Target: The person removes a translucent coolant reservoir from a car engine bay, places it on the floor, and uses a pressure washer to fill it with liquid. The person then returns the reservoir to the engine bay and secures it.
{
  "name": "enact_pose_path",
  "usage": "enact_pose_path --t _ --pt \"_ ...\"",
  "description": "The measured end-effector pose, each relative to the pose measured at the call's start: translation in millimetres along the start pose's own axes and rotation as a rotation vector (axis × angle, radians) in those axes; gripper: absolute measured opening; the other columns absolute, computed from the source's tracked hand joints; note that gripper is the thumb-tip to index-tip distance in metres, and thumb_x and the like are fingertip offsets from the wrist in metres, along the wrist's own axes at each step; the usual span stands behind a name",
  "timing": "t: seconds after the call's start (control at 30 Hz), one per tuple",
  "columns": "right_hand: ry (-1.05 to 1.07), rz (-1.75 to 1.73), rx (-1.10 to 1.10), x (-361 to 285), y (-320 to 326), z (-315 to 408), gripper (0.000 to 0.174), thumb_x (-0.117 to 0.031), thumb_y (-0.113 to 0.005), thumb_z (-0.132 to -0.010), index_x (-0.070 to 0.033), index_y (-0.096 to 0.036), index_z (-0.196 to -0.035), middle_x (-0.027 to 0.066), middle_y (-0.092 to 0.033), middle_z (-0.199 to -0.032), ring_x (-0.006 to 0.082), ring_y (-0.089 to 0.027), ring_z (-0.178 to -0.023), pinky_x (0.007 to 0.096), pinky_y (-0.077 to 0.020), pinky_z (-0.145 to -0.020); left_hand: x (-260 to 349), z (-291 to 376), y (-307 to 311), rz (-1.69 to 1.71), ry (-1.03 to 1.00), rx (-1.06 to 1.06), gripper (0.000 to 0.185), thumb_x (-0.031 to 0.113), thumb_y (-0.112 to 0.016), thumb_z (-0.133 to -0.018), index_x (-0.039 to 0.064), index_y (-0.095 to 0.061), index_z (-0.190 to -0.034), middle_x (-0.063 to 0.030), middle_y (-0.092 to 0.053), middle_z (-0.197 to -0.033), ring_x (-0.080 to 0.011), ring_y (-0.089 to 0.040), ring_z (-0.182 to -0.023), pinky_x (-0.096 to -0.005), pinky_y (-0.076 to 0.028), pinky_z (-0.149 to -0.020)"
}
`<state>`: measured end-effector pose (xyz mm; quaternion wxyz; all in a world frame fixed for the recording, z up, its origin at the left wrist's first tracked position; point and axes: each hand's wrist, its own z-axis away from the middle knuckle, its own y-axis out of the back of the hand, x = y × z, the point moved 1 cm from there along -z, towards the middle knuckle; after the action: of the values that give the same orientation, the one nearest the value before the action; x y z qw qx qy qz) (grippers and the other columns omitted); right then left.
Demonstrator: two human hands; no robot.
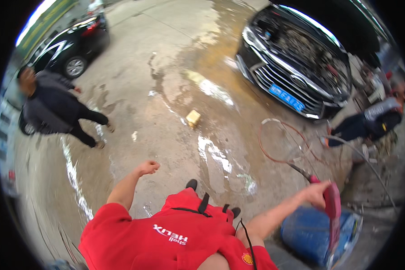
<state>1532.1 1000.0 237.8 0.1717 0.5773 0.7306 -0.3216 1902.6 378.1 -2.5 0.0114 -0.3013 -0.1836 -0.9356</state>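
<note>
My right hand (316, 195), stretched out to the right, is closed around the pink handle of a spray gun (332, 202), whose far end points down over a blue plastic drum (305, 233). A dark fitting and a red hose (265, 148) run from the gun's other end and loop on the wet floor. On the left side, my left hand (149, 167) hangs over the concrete with its fingers curled; nothing shows in it, and whether it is fully closed is unclear. A yellow sponge-like block (193, 117) lies on the floor ahead.
A black car (290, 60) with its bonnet raised stands at the upper right. One person (54, 104) walks at the left, near another dark car (74, 47). Someone else (368, 118) is bent over at the right, beside a grey hose (364, 160). Puddles (216, 155) cover parts of the floor.
</note>
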Motion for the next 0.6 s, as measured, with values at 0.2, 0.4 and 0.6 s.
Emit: enact_pose_path --t 0.2,0.4,0.6 --pt "-0.237 -0.171 -0.598 -121 42 87 0.064 0.0 -0.08 -0.079 0.005 -0.041 -0.13 0.0183 -0.06 -0.112 0.0244 -0.061 -0.096 0.0397 -0.0528 -0.088 -19 -15 35 0.071 0.05 -0.043 0.032 0.033 -0.068 -0.094 0.004 -0.067 -0.108 -0.0035 -0.068 -0.096 -0.0118 -0.063 -0.078 -0.0288 -0.054 -0.071" --pt "-0.253 -0.164 -1.311 -180 132 156 0.034 -0.005 -0.079 -0.077 0.0 -0.061 -0.106 0.0157 -0.067 -0.097 0.0286 -0.066 -0.089 0.0401 -0.052 -0.085 24 -31 13 0.072 -0.064 -0.151 0.033 0.034 -0.065 -0.096 0.005 -0.066 -0.112 -0.0037 -0.068 -0.099 -0.0134 -0.065 -0.089 -0.0297 -0.054 -0.08" --pt "0.08 -0.052 -1.908 -214 179 164 0.037 -0.015 -0.078 -0.073 -0.003 -0.06 -0.104 0.0227 -0.068 -0.09 0.0444 -0.065 -0.087 0.0474 -0.0531 -0.076 168 7 -37 0.12 -0.482 -0.407 0.053 0.046 -0.055 -0.102 0.003 -0.059 -0.132 -0.008 -0.067 -0.117 -0.0141 -0.064 -0.095 -0.0318 -0.052 -0.086"
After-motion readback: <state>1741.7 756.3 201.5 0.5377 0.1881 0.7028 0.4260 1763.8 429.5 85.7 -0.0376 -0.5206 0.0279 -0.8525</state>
